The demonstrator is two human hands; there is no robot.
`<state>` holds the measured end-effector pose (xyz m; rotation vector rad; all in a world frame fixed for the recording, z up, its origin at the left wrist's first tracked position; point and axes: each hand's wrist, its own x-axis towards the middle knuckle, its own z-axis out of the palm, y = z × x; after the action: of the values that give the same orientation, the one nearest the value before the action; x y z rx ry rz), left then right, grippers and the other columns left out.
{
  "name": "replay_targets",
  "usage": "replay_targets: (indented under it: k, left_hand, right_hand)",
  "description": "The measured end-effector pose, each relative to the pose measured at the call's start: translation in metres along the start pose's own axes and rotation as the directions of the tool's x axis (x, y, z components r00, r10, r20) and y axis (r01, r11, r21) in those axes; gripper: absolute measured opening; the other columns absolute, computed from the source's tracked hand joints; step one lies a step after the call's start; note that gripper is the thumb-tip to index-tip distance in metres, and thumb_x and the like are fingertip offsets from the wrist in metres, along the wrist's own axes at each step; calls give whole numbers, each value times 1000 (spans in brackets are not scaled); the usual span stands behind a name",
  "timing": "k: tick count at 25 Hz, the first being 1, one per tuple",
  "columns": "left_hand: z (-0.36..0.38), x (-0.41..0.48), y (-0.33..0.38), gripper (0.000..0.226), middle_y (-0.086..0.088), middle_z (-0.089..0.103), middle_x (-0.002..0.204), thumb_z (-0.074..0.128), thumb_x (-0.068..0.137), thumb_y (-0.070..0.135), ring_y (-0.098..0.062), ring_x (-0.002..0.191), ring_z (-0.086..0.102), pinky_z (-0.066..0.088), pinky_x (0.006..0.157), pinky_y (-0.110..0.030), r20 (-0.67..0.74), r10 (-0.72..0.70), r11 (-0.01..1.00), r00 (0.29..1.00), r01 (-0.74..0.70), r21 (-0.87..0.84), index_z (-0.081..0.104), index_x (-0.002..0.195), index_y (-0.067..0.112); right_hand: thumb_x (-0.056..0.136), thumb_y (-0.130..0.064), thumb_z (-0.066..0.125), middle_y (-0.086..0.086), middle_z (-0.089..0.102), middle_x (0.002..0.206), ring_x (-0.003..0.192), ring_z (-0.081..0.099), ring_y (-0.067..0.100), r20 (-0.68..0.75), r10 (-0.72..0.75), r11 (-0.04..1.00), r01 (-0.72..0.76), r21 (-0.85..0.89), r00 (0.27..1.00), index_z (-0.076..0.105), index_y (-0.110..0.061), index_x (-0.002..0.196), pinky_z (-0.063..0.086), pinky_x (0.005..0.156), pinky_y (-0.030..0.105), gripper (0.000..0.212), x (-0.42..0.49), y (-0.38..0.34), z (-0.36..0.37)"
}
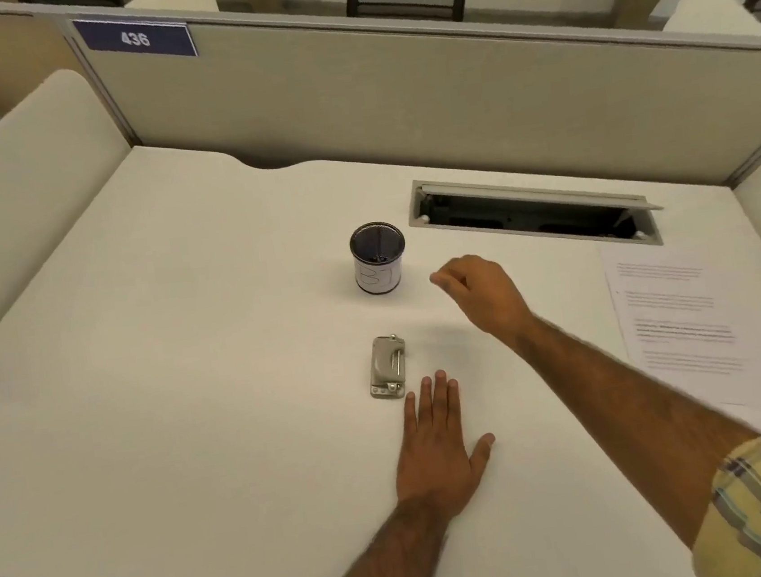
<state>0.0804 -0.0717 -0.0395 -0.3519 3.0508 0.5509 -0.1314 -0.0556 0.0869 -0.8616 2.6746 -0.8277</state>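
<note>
Resting on white desk (165, 358) | left hand (438, 456) (flat) | beige partition (396, 98) behind

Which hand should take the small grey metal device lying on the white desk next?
Left. The left hand lies flat on the white desk with its fingertips just short of the small grey metal device. The right hand is farther off, beside the black mesh cup.

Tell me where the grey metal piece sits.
In the head view, the grey metal piece lies mid-desk, just beyond the left hand, with the mesh cup farther back.
</note>
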Motion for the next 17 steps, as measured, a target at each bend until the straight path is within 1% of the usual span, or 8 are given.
replay_targets:
  k: [1, 3, 5, 7, 10, 12, 14, 17]
  left_hand:
    - [0, 0, 0, 83, -5, -11, 172, 18, 102, 65, -21, 158, -13, 1, 126, -47, 11, 3, 1000, 1000, -3, 5, 0, 163, 12]
    - [-1, 1, 0, 84, -5, -11, 172, 15, 101, 67, -21, 158, -14, 2, 127, -48, 21, -1, 999, 1000, 0, 38, -1, 163, 12]
    - [-1, 1, 1, 85, -7, -10, 172, 14, 101, 67, -23, 158, -12, 5, 127, -49, 31, -6, 998, 999, 4, 64, 0, 163, 11]
    - [0, 1, 2, 86, -8, -8, 172, 15, 101, 67, -24, 159, -11, 6, 127, -50, 37, -3, 996, 999, 0, 84, 1, 163, 10]
    - [0, 2, 3, 87, -8, -8, 172, 14, 100, 68, -24, 159, -11, 2, 127, -48, 39, 1, 995, 999, -5, 100, 0, 163, 10]
    - [0, 0, 4, 87, -7, -9, 172, 12, 100, 69, -23, 158, -12, 1, 128, -47, 47, 1, 994, 999, -6, 111, -1, 163, 11]
    - [0, 1, 4, 86, -7, -11, 172, 10, 100, 69, -22, 158, -14, 0, 128, -47, 46, -3, 992, 999, -3, 123, -3, 163, 12]
    - [1, 1, 5, 85, -6, -11, 172, 10, 100, 68, -22, 158, -14, -1, 128, -46, 41, -6, 992, 999, 1, 124, -3, 163, 12]
  right_hand:
    - [102, -42, 51, 0, 71, 102, 92, 63, 17, 8, 41, 999, -41, -32, 999, 73, -19, 105, 48, 81, 33, 31, -28, 22, 3]
    - [103, -38, 50, 1, 70, 110, 102, 62, 19, 19, 60, 991, -57, -117, 998, 72, -23, 119, 47, 86, 31, 31, -84, 58, 8]
    - [103, -31, 50, 2, 68, 112, 105, 60, 22, 70, 20, 972, -3, -234, 997, 68, -25, 127, 48, 85, 32, 30, -130, 83, 15]
    - [101, -21, 52, 5, 65, 116, 106, 60, 27, 137, -41, 940, 85, -329, 990, 64, -24, 133, 51, 83, 36, 35, -161, 100, 20]
    - [94, -8, 53, 10, 60, 126, 109, 58, 31, 174, -151, 874, 214, -436, 973, 53, -23, 145, 50, 81, 40, 53, -180, 111, 28]
    - [91, -6, 52, 13, 57, 131, 112, 56, 33, 183, -222, 815, 286, -504, 958, 43, -23, 151, 48, 82, 41, 63, -186, 114, 32]
    - [93, -7, 49, 15, 54, 134, 113, 55, 36, 198, -271, 759, 336, -558, 942, 36, -24, 155, 47, 83, 44, 66, -191, 115, 36]
    - [95, -9, 46, 18, 54, 135, 111, 54, 37, 210, -307, 699, 370, -613, 928, 33, -22, 156, 46, 83, 46, 64, -189, 117, 35]
